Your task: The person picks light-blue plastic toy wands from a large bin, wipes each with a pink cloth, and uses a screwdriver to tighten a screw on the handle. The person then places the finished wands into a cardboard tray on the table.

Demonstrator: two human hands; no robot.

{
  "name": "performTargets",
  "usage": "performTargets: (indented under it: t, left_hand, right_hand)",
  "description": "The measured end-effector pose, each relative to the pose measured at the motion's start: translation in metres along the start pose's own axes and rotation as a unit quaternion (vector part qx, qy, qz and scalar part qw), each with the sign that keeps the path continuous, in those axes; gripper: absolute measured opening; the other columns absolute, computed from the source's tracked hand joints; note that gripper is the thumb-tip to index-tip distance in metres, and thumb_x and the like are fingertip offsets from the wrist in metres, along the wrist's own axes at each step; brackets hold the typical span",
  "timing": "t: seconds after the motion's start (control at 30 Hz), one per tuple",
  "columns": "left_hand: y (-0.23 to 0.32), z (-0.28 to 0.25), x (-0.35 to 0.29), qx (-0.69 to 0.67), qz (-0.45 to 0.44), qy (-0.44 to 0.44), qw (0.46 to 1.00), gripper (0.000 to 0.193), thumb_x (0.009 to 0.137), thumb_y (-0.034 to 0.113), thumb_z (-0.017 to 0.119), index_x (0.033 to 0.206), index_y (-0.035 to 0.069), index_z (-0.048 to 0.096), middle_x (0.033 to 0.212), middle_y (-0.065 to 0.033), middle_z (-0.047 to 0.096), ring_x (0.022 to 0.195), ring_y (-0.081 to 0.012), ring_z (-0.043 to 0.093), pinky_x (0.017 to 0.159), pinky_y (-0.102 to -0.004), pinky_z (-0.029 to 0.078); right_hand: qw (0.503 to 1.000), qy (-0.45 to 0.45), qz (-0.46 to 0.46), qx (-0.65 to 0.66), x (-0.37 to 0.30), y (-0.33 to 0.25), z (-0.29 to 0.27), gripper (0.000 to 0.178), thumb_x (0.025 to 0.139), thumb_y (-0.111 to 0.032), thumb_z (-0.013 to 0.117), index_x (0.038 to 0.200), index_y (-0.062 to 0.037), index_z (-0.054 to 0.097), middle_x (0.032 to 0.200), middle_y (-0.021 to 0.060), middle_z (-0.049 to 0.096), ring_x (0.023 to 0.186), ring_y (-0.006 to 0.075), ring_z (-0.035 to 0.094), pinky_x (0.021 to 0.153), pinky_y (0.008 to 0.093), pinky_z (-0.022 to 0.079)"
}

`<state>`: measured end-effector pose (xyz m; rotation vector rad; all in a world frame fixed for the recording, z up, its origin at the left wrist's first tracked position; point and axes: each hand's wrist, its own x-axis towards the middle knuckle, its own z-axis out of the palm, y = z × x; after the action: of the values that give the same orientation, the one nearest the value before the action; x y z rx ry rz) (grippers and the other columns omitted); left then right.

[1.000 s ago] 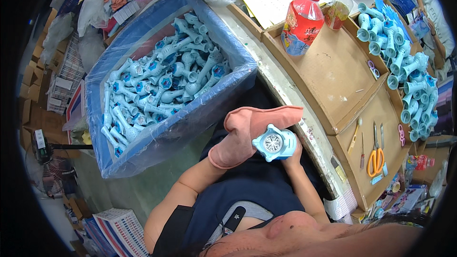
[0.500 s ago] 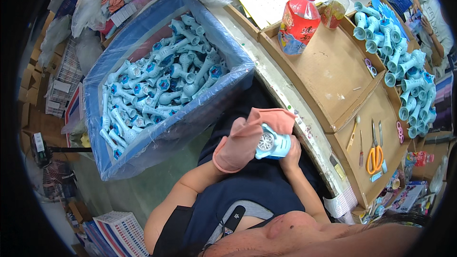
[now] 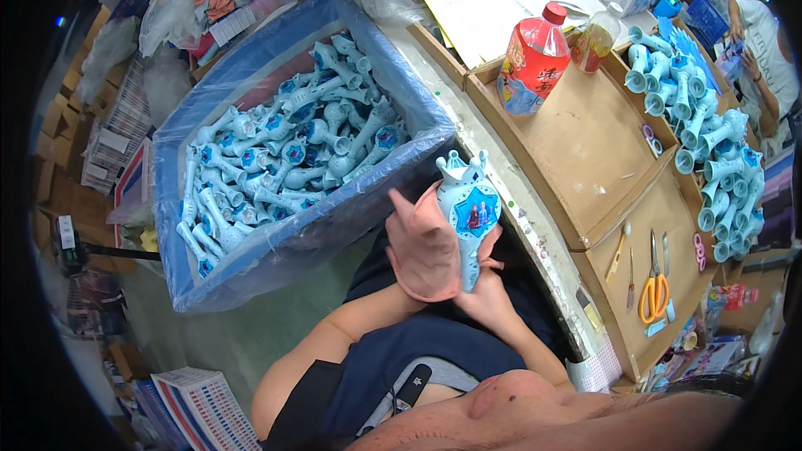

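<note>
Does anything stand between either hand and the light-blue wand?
Yes, on the left: the pink cloth covers the left hand and lies between it and the wand. The right hand is bare, at the handle's lower end; nothing visible stands between it and the wand there.

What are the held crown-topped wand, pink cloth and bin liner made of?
Crown-topped wand: probably hard plastic, satin finish, given its smooth, moulded-looking shape.
Pink cloth: matte fabric, given its soft folds; fibre unclear.
Bin liner: likely thin, glossy plastic film, given its wrinkles.
</note>
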<state>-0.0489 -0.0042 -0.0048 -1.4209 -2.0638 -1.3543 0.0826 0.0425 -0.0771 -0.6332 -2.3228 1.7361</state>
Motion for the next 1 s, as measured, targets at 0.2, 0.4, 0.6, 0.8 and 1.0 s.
performTargets:
  t: [0.2, 0.4, 0.6, 0.8, 1.0]
  left_hand:
    - [-0.004, -0.009, -0.003, 0.069, 0.053, -0.117, 0.989, 0.066, 0.067, 0.010, 0.078, 0.126, 0.001, 0.050, 0.110, -0.0099, 0.058, 0.086, -0.0230, 0.057, 0.072, -0.0325, 0.052]
    - [0.003, -0.008, 0.001, 0.338, 0.277, -0.022, 0.899, 0.004, 0.080, -0.004, 0.059, 0.080, -0.008, 0.059, 0.075, -0.0128, 0.062, 0.056, -0.0197, 0.060, 0.051, -0.0370, 0.052]
    - [0.014, -0.008, 0.007, 0.218, 0.390, -0.038, 0.894, 0.003, 0.076, -0.009, 0.061, 0.079, -0.009, 0.060, 0.081, -0.0159, 0.063, 0.068, -0.0224, 0.065, 0.051, -0.0334, 0.047]
    - [0.018, -0.010, 0.000, 0.258, 0.362, -0.024, 0.896, 0.008, 0.072, -0.010, 0.060, 0.080, -0.009, 0.060, 0.084, -0.0180, 0.063, 0.069, -0.0244, 0.065, 0.049, -0.0301, 0.047]
    - [0.004, 0.002, -0.017, 0.274, 0.387, -0.112, 0.873, 0.022, 0.083, -0.005, 0.059, 0.102, -0.013, 0.054, 0.105, -0.0205, 0.059, 0.095, -0.0286, 0.062, 0.082, -0.0337, 0.053]
  right_hand:
    - [0.968, -0.201, -0.059, -0.142, 0.000, -0.024, -0.047, 0.026, 0.083, -0.021, 0.066, 0.100, -0.0020, 0.064, 0.096, 0.0228, 0.066, 0.091, 0.0374, 0.064, 0.079, 0.0401, 0.052]
    - [0.934, 0.260, -0.243, -0.043, -0.009, -0.053, -0.095, 0.023, 0.084, -0.009, 0.059, 0.105, -0.0016, 0.067, 0.123, 0.0164, 0.057, 0.120, 0.0325, 0.049, 0.101, 0.0423, 0.038]
    - [0.950, 0.058, -0.307, -0.009, 0.005, -0.065, -0.099, 0.028, 0.084, -0.007, 0.059, 0.111, -0.0027, 0.067, 0.119, 0.0104, 0.063, 0.121, 0.0314, 0.048, 0.107, 0.0448, 0.031]
    - [0.950, 0.110, -0.284, 0.072, -0.001, -0.061, -0.091, 0.017, 0.082, -0.007, 0.060, 0.095, -0.0023, 0.070, 0.103, 0.0103, 0.068, 0.108, 0.0277, 0.056, 0.106, 0.0462, 0.032]
    - [0.955, 0.117, -0.261, 0.079, -0.002, -0.046, -0.092, 0.017, 0.083, -0.007, 0.059, 0.097, -0.0027, 0.069, 0.108, 0.0112, 0.065, 0.111, 0.0277, 0.054, 0.106, 0.0461, 0.032]
